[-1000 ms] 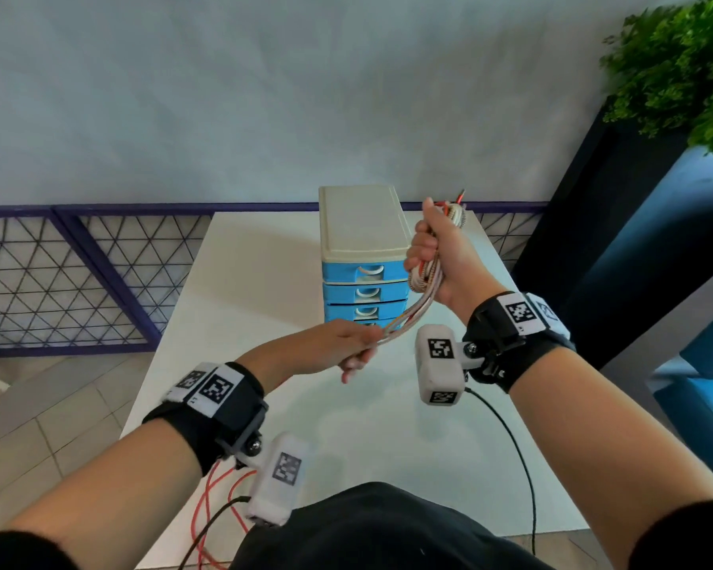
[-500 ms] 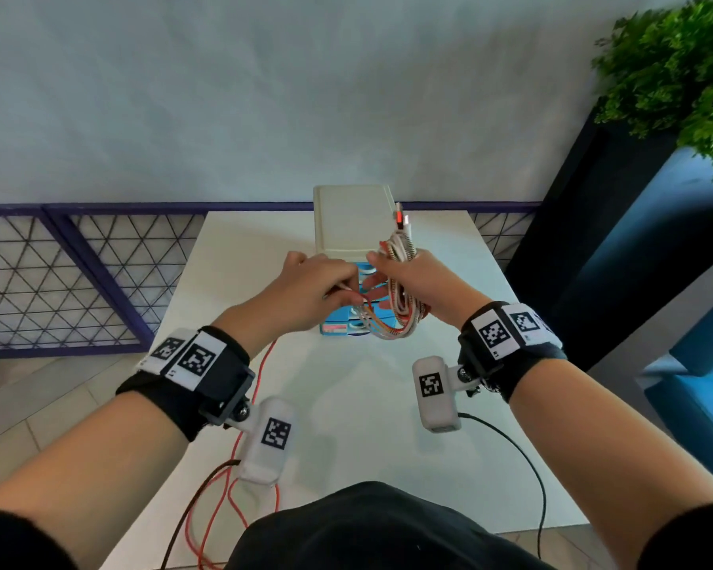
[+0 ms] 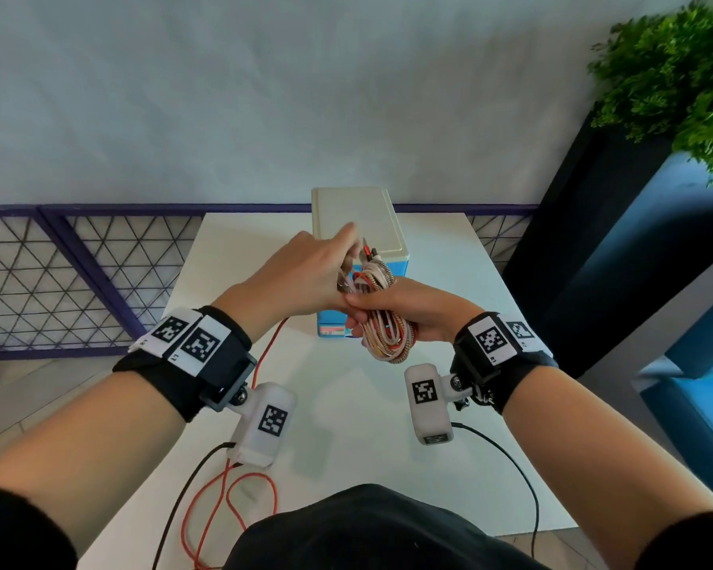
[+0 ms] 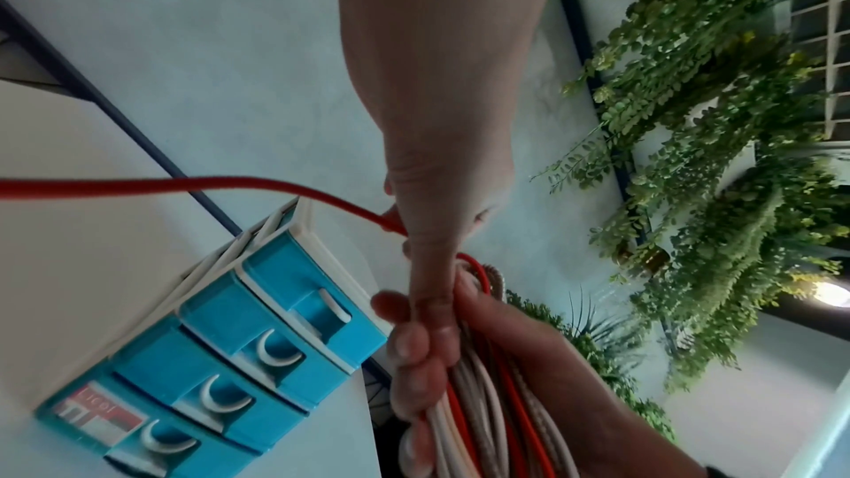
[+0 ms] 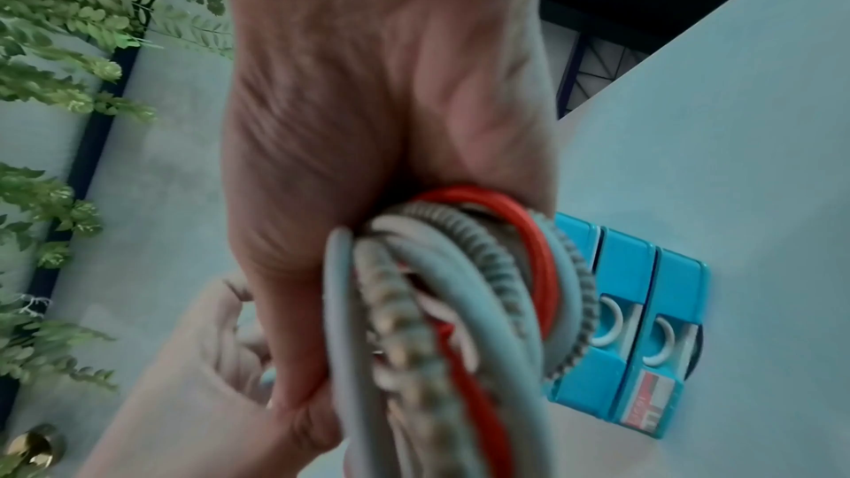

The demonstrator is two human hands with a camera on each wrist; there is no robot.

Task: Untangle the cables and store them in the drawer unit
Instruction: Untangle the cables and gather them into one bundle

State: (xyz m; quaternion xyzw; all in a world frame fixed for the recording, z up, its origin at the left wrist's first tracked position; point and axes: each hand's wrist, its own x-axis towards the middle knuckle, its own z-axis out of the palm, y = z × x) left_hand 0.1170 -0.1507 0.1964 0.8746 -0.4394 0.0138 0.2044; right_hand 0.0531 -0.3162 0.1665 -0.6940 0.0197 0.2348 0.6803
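My right hand (image 3: 404,310) grips a coiled bundle of white, braided and red cables (image 3: 387,341) in front of the drawer unit (image 3: 357,224), a cream-topped box whose blue drawers (image 4: 220,358) are closed. My left hand (image 3: 305,277) is at the top of the bundle, index finger stretched out, pinching a loose red cable (image 4: 276,188). That red cable trails from under my left hand (image 4: 441,158) down across the table to loops (image 3: 243,508) at the near edge. The right wrist view shows the bundle (image 5: 414,304) close up and blurred, with the drawer unit (image 5: 644,322) behind it.
The white table (image 3: 346,425) is small, with a purple mesh railing (image 3: 79,281) to its left and behind. A dark planter with a green plant (image 3: 676,76) and a blue seat (image 3: 696,384) stand to the right. Black wrist-camera leads (image 3: 511,458) hang near my body.
My right hand has come down from beside the unit's top with the bundle. My left hand has risen from the table to the bundle's top, drawing the red cable with it.
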